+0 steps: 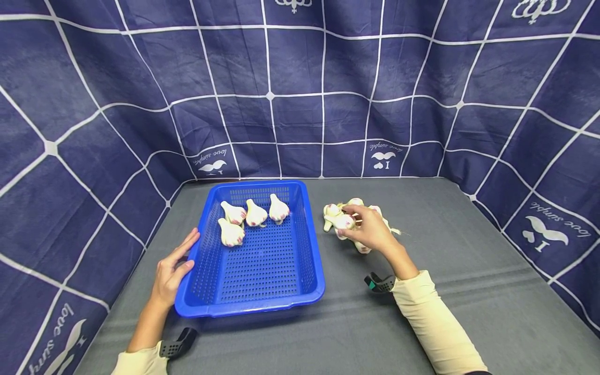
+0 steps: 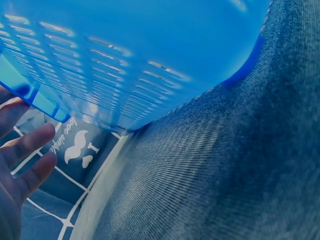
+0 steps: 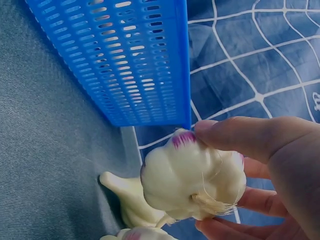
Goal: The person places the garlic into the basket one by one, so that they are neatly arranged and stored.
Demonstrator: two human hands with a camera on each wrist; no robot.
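My right hand holds a garlic bulb between thumb and fingers, at the pile of garlic right of the basket. In the right wrist view its root tuft faces the camera, and another garlic bulb lies behind it on the table. Along the left rim of the blue plastic basket rests my left hand, its fingers extended. Inside, toward the back left, several white garlic bulbs with purple streaks sit on the perforated bottom. The left wrist view shows fingers under and beside the rim.
A grey cloth covers the table. Behind it and along both sides hangs a dark blue curtain with white grid lines. Loose garlic bulbs lie around my right hand, close to the basket's right side.
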